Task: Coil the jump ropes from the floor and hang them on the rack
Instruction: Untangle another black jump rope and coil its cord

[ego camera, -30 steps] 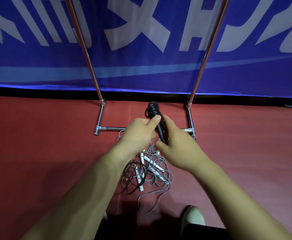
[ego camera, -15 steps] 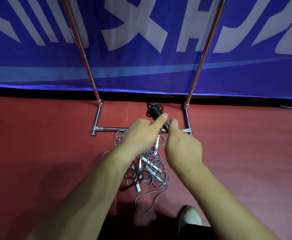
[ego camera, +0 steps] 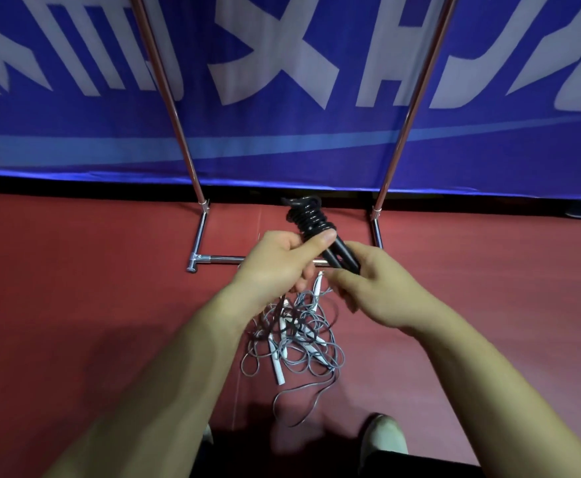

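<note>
My left grip (ego camera: 275,267) and right grip (ego camera: 382,291) both clench the black jump rope (ego camera: 311,219), coiled round its handles (ego camera: 339,252).

A blue fabric banner (ego camera: 282,146) with large white characters and a paler blue stripe spans the upper half. Below it, a black gap (ego camera: 75,185), then smooth dark-red flooring (ego camera: 75,288).

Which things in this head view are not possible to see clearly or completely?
Head view only.
1. Rack: top cut off by the upper edge, so hooks or a bar are unseen.
2. Grey ropes: tangled and partly behind the left hand; their number is unclear.
3. Black jump rope: handle ends hidden inside the right hand.
4. Banner: letters cropped by the top edge.
</note>
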Demonstrator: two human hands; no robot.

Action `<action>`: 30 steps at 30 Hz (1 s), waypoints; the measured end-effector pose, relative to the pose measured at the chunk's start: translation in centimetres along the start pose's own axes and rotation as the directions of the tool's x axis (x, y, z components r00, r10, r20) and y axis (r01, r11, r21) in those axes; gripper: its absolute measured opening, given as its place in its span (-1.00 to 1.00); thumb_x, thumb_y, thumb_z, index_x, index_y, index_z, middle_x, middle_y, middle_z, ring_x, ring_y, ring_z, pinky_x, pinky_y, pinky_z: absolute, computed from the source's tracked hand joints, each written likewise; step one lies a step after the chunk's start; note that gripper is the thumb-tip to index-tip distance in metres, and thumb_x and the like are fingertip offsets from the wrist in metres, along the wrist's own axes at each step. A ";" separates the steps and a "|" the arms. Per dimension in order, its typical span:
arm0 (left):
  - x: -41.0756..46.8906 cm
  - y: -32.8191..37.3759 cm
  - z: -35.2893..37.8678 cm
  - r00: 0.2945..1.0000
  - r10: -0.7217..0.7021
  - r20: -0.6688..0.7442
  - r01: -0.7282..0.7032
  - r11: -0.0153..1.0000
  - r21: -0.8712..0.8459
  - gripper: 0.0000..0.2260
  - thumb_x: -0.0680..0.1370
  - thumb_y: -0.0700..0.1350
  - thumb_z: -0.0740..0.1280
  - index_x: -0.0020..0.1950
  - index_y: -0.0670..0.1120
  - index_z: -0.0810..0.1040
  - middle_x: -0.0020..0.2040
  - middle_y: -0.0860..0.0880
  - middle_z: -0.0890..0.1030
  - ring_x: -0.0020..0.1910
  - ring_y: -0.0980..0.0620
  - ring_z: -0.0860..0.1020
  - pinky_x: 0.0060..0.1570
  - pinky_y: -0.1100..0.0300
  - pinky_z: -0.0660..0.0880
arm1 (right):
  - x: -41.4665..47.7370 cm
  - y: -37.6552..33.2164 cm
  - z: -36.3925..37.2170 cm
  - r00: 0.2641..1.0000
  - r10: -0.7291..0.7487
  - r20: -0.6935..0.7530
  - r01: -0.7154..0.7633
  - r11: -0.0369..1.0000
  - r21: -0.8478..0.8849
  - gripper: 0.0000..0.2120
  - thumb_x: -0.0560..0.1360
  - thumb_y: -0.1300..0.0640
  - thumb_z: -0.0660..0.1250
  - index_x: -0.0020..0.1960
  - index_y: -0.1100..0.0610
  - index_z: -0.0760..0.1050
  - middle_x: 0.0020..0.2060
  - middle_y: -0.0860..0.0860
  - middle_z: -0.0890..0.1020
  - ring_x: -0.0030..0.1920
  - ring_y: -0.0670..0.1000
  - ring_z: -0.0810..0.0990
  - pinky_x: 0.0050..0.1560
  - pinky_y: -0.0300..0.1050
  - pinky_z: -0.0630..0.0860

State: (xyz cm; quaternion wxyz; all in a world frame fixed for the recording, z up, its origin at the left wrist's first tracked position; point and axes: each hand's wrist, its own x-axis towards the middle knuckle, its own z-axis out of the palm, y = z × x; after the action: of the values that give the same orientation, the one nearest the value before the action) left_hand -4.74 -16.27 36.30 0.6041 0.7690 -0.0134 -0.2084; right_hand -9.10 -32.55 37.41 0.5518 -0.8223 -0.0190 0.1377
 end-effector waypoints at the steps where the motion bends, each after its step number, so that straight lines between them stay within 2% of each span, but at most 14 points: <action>1: 0.1 0.1 0.0 0.999 -0.027 -0.034 0.029 0.999 0.040 -0.50 0.51 0.29 0.38 -0.24 -0.17 0.61 -0.44 -0.09 0.53 -0.52 0.02 0.44 -0.42 0.23 0.38 | 0.1 0.3 0.2 0.995 -0.042 -0.086 0.028 0.986 -0.165 -0.91 0.59 0.26 0.27 -0.03 0.09 0.48 -0.37 -0.02 0.54 -0.41 -0.05 0.45 -0.31 -0.06 0.44; 4: 0.2 0.1 0.4 0.994 -0.081 -0.071 0.086 0.994 0.070 -0.47 0.48 0.34 0.37 -0.22 -0.15 0.66 -0.48 0.00 0.53 -0.54 0.05 0.45 -0.46 0.30 0.35 | 0.3 0.8 0.8 0.960 -0.123 -0.252 -0.018 0.870 -0.493 -0.87 0.62 0.19 0.18 0.13 0.06 0.42 -0.22 0.03 0.59 -0.23 0.12 0.55 -0.24 0.03 0.40; 7: 0.0 0.1 1.9 0.990 -0.086 -0.112 0.087 0.996 0.004 -0.52 0.51 0.27 0.39 -0.32 -0.13 0.60 -0.51 0.02 0.45 -0.54 0.03 0.37 -0.40 0.22 0.28 | 0.4 1.2 2.6 0.928 -0.082 -0.364 -0.204 0.705 -0.680 -0.58 0.60 0.23 0.11 0.45 0.10 0.25 0.00 0.12 0.55 -0.02 0.24 0.55 -0.20 0.00 0.31; 10: -0.2 0.1 3.3 0.979 -0.050 -0.197 0.077 0.989 0.129 -0.48 0.56 0.24 0.34 -0.43 -0.10 0.43 -0.55 0.03 0.36 -0.47 -0.04 0.32 -0.38 0.14 0.25 | 0.0 1.9 5.0 0.930 -0.151 -0.334 -0.217 0.506 -0.835 -0.36 0.51 0.14 -0.12 0.58 0.26 0.06 0.16 0.18 0.48 0.03 0.24 0.52 -0.16 0.03 0.34; 11: -0.3 -0.1 3.2 0.976 -0.034 -0.217 0.075 0.981 0.181 -0.48 0.58 0.22 0.32 -0.43 -0.11 0.43 -0.54 0.03 0.38 -0.46 -0.04 0.35 -0.38 0.14 0.26 | 0.0 1.9 5.0 0.944 -0.153 -0.292 -0.186 0.486 -0.854 -0.31 0.49 0.08 -0.18 0.59 0.27 0.03 0.20 0.19 0.47 0.06 0.24 0.52 -0.13 0.04 0.40; 12: -0.1 -0.3 2.9 0.976 -0.019 -0.216 0.065 0.976 0.210 -0.49 0.60 0.20 0.31 -0.42 -0.12 0.43 -0.54 0.05 0.40 -0.46 -0.03 0.37 -0.38 0.14 0.28 | 0.3 1.7 4.5 0.949 -0.156 -0.275 -0.148 0.552 -0.821 -0.33 0.52 0.02 -0.16 0.59 0.24 0.04 0.22 0.17 0.49 0.08 0.23 0.54 -0.08 0.07 0.46; 13: 0.1 -0.5 2.4 0.982 -0.011 -0.187 0.047 0.980 0.192 -0.51 0.61 0.17 0.31 -0.41 -0.10 0.43 -0.53 0.06 0.42 -0.47 -0.01 0.37 -0.37 0.13 0.28 | 0.6 1.3 3.6 0.957 -0.145 -0.253 -0.087 0.686 -0.722 -0.41 0.57 -0.03 -0.04 0.57 0.14 0.09 0.19 0.12 0.55 0.07 0.21 0.57 -0.06 0.08 0.50; 15: 0.3 -0.7 1.3 0.998 -0.010 -0.067 0.012 1.000 0.021 -0.57 0.62 0.13 0.33 -0.38 -0.06 0.45 -0.47 -0.04 0.44 -0.51 0.02 0.32 -0.38 0.13 0.26 | 0.5 0.7 1.9 0.987 -0.084 -0.137 0.026 0.923 -0.384 -0.52 0.55 -0.04 0.29 0.43 -0.05 0.29 0.03 -0.02 0.67 -0.05 0.11 0.66 -0.08 0.07 0.58; 17: 0.2 -0.4 0.7 0.997 0.022 0.074 -0.010 0.987 -0.161 -0.62 0.62 0.08 0.34 -0.31 -0.11 0.46 -0.37 -0.18 0.41 -0.52 0.04 0.28 -0.43 0.18 0.24 | 0.5 -0.1 0.3 1.000 -0.011 -0.017 0.011 0.999 0.033 -0.71 0.53 0.20 0.40 0.21 0.02 0.49 -0.12 -0.02 0.70 -0.19 0.06 0.68 -0.16 -0.04 0.61; 19: -0.1 0.1 0.4 0.992 0.050 0.115 -0.031 0.986 -0.164 -0.61 0.60 0.08 0.35 -0.31 -0.15 0.47 -0.45 -0.17 0.45 -0.55 0.06 0.30 -0.46 0.21 0.25 | 0.5 -0.6 -0.4 0.993 0.057 0.101 -0.084 0.956 0.281 -0.83 0.55 0.39 0.31 0.02 0.15 0.53 -0.24 0.07 0.65 -0.30 0.06 0.61 -0.25 -0.11 0.56; 21: -0.2 0.4 0.1 1.000 0.017 -0.012 -0.017 0.999 0.036 -0.52 0.55 0.23 0.37 -0.37 -0.12 0.49 -0.54 -0.03 0.48 -0.60 0.07 0.34 -0.49 0.25 0.27 | 0.5 -0.5 -0.3 0.999 0.031 0.019 -0.033 0.991 0.126 -0.85 0.56 0.38 0.27 -0.01 0.16 0.53 -0.32 0.05 0.56 -0.38 -0.01 0.46 -0.33 -0.09 0.45; 23: -0.1 0.5 -0.1 0.989 -0.020 -0.147 0.047 0.982 0.182 -0.46 0.48 0.36 0.35 -0.40 -0.09 0.52 -0.57 0.00 0.46 -0.60 0.07 0.34 -0.48 0.26 0.27 | 0.7 0.1 0.5 0.991 -0.053 -0.121 0.025 0.974 -0.226 -0.84 0.59 0.27 0.25 0.11 0.11 0.52 -0.27 0.01 0.58 -0.36 -0.02 0.46 -0.28 -0.04 0.45; 26: 0.1 0.3 0.1 0.984 -0.087 -0.155 0.113 0.979 0.169 -0.46 0.49 0.38 0.32 -0.31 -0.08 0.63 -0.53 0.02 0.52 -0.58 0.09 0.43 -0.40 0.24 0.34 | 1.0 1.2 1.8 0.967 -0.089 -0.237 -0.070 0.806 -0.588 -0.68 0.62 0.20 0.15 0.35 0.04 0.39 -0.04 0.08 0.62 -0.06 0.18 0.57 -0.17 0.03 0.44; 30: 0.0 0.2 0.8 0.983 -0.149 -0.103 0.151 0.989 0.006 -0.51 0.55 0.31 0.31 -0.21 -0.11 0.65 -0.39 -0.04 0.59 -0.50 0.05 0.48 -0.30 0.18 0.38 | 0.9 1.3 3.4 0.911 -0.187 -0.366 -0.181 0.617 -0.766 -0.64 0.57 0.30 0.15 0.35 0.12 0.36 -0.05 0.11 0.53 -0.04 0.20 0.49 -0.21 -0.01 0.28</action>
State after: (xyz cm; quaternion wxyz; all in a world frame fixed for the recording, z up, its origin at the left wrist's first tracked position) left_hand -4.98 -17.06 36.31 0.5813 0.7817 0.0741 -0.2135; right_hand -9.25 -29.88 34.82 0.1271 -0.9892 0.0377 -0.0620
